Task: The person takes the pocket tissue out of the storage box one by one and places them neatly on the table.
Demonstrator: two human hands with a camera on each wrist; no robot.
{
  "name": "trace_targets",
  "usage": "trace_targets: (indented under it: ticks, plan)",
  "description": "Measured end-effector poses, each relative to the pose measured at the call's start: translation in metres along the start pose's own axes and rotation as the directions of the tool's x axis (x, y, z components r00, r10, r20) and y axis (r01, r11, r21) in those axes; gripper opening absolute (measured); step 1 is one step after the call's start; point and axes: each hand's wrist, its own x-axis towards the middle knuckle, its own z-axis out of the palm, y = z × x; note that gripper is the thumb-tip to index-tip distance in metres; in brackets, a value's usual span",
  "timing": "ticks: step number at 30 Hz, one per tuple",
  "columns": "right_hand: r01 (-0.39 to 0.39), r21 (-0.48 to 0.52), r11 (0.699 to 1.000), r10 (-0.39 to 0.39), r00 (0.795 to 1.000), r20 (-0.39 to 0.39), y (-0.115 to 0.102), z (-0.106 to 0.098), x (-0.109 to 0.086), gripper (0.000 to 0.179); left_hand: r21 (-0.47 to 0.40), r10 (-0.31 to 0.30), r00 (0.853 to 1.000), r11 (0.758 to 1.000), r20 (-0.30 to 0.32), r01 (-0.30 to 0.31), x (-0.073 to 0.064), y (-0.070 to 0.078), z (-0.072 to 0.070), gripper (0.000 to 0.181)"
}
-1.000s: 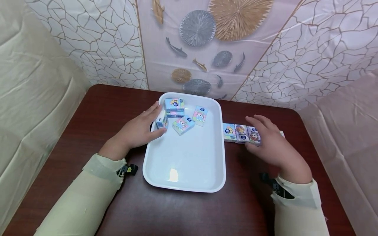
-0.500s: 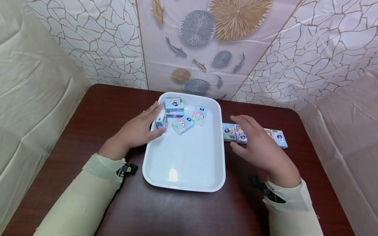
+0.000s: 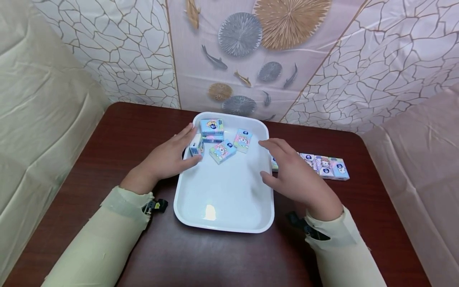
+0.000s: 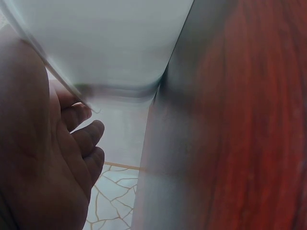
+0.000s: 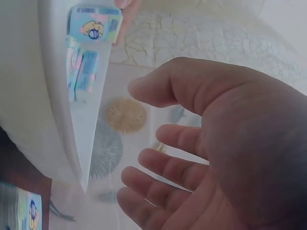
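Observation:
A white tray holds several small cartoon-printed packs that look like pocket tissues. One blue pack lies stacked on another at the back left, and a pack stands on edge by the left wall. Flat packs lie nearer the middle and toward the right. My left hand rests on the tray's left rim, thumb over the inside, fingers fairly straight. Above the right rim hovers my right hand, fingers spread and loosely bent, holding nothing; the right wrist view shows its bare palm.
On the dark wooden table, a row of packs lies right of the tray, partly hidden behind my right hand. A patterned cloth hangs behind the table's back edge, with plain cloth at both sides.
My right hand has moved left from above the row of packs to the tray's right rim, uncovering the row's right end. The left hand, tray and packs stay put.

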Motion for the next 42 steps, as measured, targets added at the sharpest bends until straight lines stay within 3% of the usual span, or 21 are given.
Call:
trace_targets:
  ticks: [13,21,31,42]
  plan:
    - [0.025,-0.005,1.0,-0.025,0.998,0.058,-0.014,0.013,0.025,0.082,-0.012,-0.002,1.0,1.0,-0.002,0.002,-0.001,0.001,-0.001,0.104]
    - [0.041,0.002,0.999,-0.041,0.998,0.053,-0.026,0.011,0.036,0.081,-0.01,-0.001,1.0,1.0,-0.001,0.001,-0.001,0.0,0.0,0.104]
    - [0.012,0.007,1.0,-0.013,0.994,0.104,-0.032,0.022,0.055,0.08,-0.007,-0.006,1.0,1.0,-0.001,0.006,0.0,0.0,0.0,0.104]
    - [0.006,0.036,0.999,-0.009,0.995,0.104,-0.033,0.037,0.083,0.081,-0.001,0.002,1.0,1.0,-0.006,-0.002,0.001,0.0,0.0,0.104]
